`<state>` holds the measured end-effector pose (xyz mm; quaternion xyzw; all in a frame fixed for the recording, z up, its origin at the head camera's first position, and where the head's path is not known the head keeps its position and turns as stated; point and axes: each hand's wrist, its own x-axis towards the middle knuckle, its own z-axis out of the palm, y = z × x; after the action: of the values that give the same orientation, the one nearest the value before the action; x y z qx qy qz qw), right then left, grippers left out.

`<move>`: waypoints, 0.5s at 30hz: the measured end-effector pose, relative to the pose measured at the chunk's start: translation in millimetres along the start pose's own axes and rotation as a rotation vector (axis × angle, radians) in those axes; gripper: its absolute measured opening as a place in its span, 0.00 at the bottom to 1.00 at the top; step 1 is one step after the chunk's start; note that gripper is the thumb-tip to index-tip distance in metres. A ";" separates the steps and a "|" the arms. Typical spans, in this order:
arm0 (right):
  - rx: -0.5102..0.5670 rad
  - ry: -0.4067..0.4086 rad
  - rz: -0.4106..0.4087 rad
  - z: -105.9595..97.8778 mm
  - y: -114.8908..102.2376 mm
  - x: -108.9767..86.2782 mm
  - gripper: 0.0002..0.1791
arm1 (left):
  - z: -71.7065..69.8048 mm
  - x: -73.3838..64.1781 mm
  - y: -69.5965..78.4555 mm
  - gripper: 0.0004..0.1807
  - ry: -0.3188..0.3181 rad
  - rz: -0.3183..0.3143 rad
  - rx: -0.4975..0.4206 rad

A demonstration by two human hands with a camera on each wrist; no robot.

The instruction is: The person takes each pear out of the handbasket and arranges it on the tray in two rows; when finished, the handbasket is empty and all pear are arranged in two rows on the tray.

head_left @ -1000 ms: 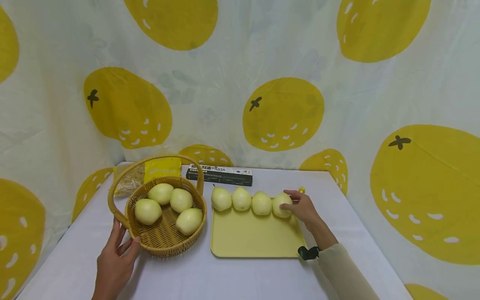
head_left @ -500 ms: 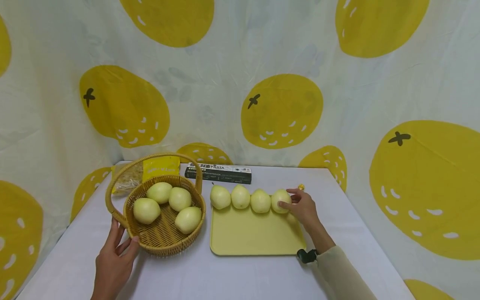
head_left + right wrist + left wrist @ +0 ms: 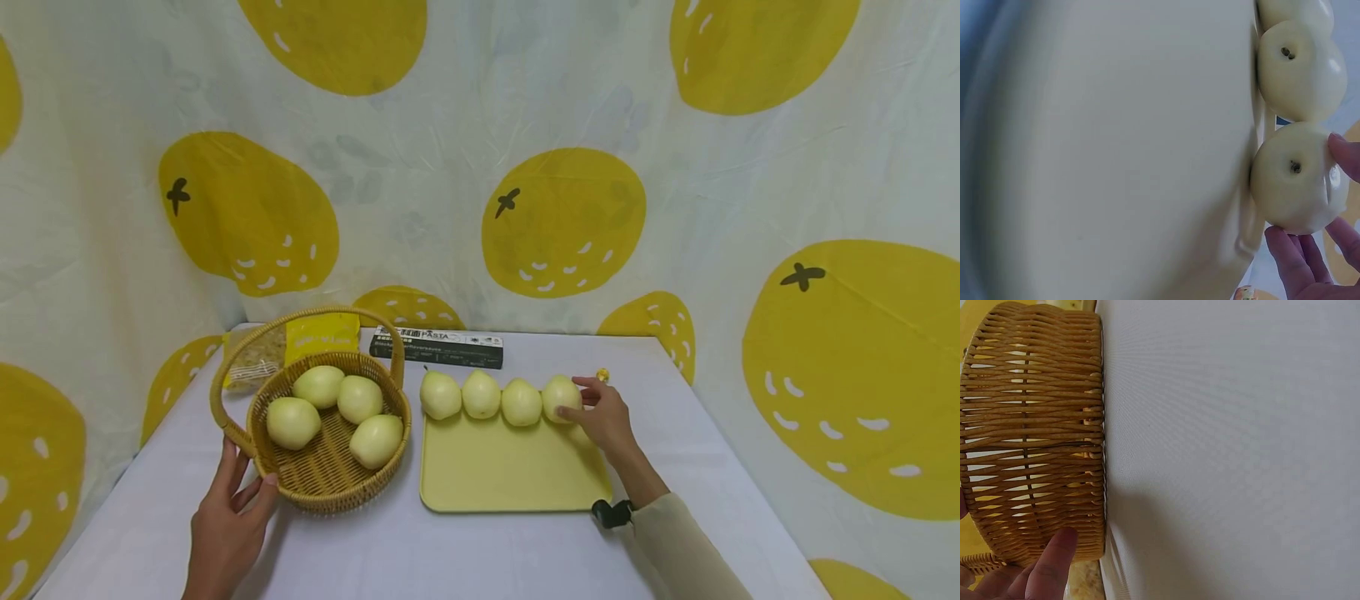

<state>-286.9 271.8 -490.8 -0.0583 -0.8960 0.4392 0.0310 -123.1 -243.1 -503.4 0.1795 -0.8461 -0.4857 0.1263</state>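
In the head view, the rightmost pear (image 3: 564,398) is resting at the far right corner of the tray (image 3: 517,471), between the thumb and fingers of the right hand (image 3: 606,417), which is pinching it. Three other pears (image 3: 481,396) are sitting beside it in a row along the tray's far edge. The left hand (image 3: 228,521) is gripping the side of the basket (image 3: 330,500), which is standing toward the left edge of the table (image 3: 480,558). Four more pears (image 3: 360,398) are lying inside it, making eight. One box (image 3: 438,348) is lying near the table's far edge.

In the left wrist view, one digit is pressing against the basket's woven outer wall.

In the right wrist view, three pears are showing; the rightmost pear is touching its neighbour, with digits holding it from above and below, just beside the tray's corner.
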 end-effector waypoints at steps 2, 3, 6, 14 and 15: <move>0.002 0.002 0.003 0.0 -0.3 -1.2 0.40 | 0.3 -0.4 0.4 0.50 0.000 -0.006 0.001; 0.002 0.006 0.003 -0.2 -0.6 -2.1 0.40 | 0.3 -0.5 0.5 0.50 -0.002 -0.008 0.001; 0.014 0.022 0.004 -1.0 -1.7 -4.8 0.40 | -0.3 0.6 0.2 0.50 -0.009 -0.011 0.002; 0.043 0.183 -0.109 -4.5 -18.0 -15.1 0.35 | -0.6 0.9 -1.0 0.49 -0.011 -0.001 0.002; 0.054 0.204 -0.128 -4.8 -22.9 -17.5 0.34 | -0.6 0.8 -1.1 0.49 -0.010 -0.002 0.003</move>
<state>-270.8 259.4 -469.8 -0.0447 -0.8777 0.4523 0.1517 -123.4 -244.4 -503.9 0.1779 -0.8472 -0.4857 0.1212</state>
